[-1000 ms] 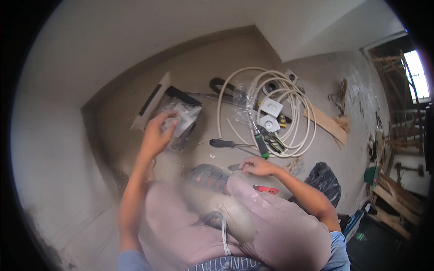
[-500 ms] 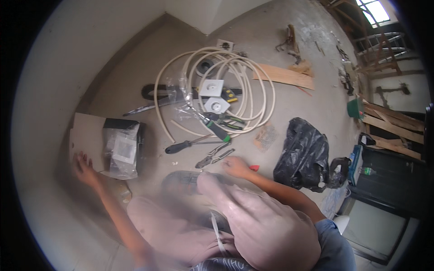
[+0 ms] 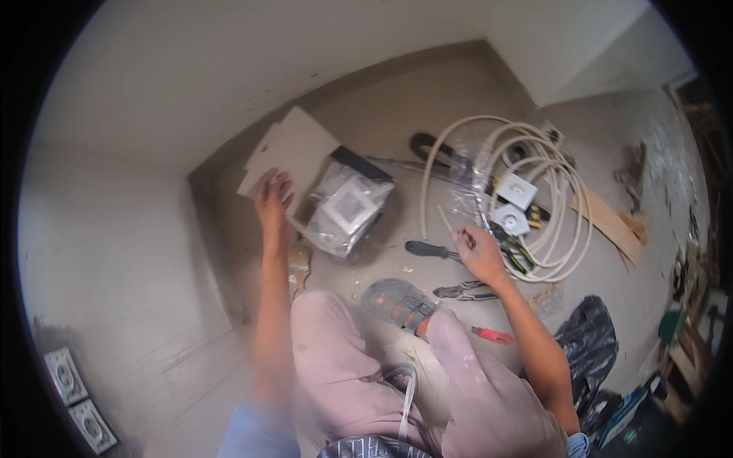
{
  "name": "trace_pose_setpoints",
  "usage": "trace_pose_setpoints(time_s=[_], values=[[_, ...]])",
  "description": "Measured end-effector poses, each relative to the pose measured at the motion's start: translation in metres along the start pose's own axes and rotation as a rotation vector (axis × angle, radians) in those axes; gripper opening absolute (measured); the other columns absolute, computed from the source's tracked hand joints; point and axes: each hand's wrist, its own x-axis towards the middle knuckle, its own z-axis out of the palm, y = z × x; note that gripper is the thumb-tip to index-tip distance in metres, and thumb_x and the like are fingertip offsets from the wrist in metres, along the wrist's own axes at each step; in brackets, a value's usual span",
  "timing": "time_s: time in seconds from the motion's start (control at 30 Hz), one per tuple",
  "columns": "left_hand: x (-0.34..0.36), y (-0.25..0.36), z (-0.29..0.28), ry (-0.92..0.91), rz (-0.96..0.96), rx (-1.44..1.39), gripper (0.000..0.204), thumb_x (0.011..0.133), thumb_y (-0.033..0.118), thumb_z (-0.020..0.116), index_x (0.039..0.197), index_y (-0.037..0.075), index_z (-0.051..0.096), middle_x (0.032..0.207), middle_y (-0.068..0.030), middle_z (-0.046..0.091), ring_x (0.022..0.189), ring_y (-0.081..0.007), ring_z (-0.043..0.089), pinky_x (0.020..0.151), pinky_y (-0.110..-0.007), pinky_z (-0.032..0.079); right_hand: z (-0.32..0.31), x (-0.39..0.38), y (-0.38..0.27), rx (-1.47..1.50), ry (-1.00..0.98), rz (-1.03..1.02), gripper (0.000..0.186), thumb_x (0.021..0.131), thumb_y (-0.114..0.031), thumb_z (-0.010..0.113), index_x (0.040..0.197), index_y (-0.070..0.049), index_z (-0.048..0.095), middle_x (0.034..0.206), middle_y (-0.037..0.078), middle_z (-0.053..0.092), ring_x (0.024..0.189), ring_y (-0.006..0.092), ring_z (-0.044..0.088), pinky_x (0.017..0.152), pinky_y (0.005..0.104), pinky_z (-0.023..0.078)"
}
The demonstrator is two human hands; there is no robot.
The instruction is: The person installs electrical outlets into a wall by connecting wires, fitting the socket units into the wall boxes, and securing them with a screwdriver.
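Note:
My left hand (image 3: 272,197) has its fingers apart on the pale cardboard flap (image 3: 294,141) of an opened box, beside a white square frame (image 3: 350,208) in crumpled clear plastic. My right hand (image 3: 477,252) is raised beside the coiled white cable (image 3: 579,229), fingers curled; what they hold, if anything, is unclear. Near it are a dark-handled screwdriver (image 3: 426,249), green-and-black pliers (image 3: 519,258), two white socket plates (image 3: 517,191), a yellow-and-black tool (image 3: 533,220) and grey pliers (image 3: 450,291). A red-handled cutter (image 3: 495,335) lies by my right leg.
Walls (image 3: 153,91) enclose the corner. A double socket (image 3: 67,375) is at the lower left. To the right lie a plank (image 3: 607,225), a black plastic bag (image 3: 592,340), a green container (image 3: 670,328) and wood scraps (image 3: 679,355).
My right hand has moved up from beside my foot to the cable coil. The box's cardboard flap now lies spread back, with my left hand on it. The view has also swung about.

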Motion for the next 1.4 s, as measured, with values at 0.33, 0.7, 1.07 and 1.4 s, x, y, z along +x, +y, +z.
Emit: trace_pose_setpoints(time_s=[0.33,0.7,1.07,1.4], values=[[-0.038,0.025,-0.024,-0.214,0.022,0.086,0.037,0.100,0.032,0.057,0.124,0.004,0.061,0.110,-0.0079,0.069,0.100,-0.0154,0.064,0.084,-0.029,0.050,0.102,0.139,-0.128,-0.380,-0.278,-0.849,0.036,0.080,-0.010,0.064,0.117,-0.010,0.064,0.115,0.012,0.061,0.113,0.0297,0.055,0.097,0.0439,0.044],[-0.054,0.022,-0.052,-0.225,0.056,0.176,0.046,0.101,0.020,0.049,0.145,0.006,0.041,0.125,-0.0130,0.059,0.099,-0.0180,0.063,0.084,-0.031,0.051,0.094,0.123,-0.137,-0.621,-0.539,-0.838,0.031,0.072,-0.002,0.067,0.102,-0.010,0.069,0.111,0.011,0.060,0.113,0.0314,0.052,0.098,0.0436,0.041],[-0.033,0.007,-0.043,-0.025,0.169,0.312,0.031,0.095,0.009,0.051,0.125,0.003,0.059,0.109,-0.0159,0.066,0.094,-0.0210,0.067,0.080,-0.032,0.053,0.074,0.099,-0.106,-0.514,-0.548,-0.761,0.026,0.073,-0.004,0.065,0.098,-0.008,0.066,0.104,0.010,0.063,0.109,0.0304,0.055,0.096,0.0427,0.042],[0.030,-0.068,0.026,-0.626,0.318,1.473,0.021,0.081,0.008,0.059,0.094,0.004,0.075,0.100,-0.0210,0.071,0.096,-0.0353,0.070,0.081,-0.044,0.057,0.073,0.099,-0.112,-0.550,-0.535,-0.798,0.025,0.075,-0.007,0.064,0.100,-0.007,0.065,0.100,0.009,0.062,0.105,0.0300,0.056,0.094,0.0428,0.043]])
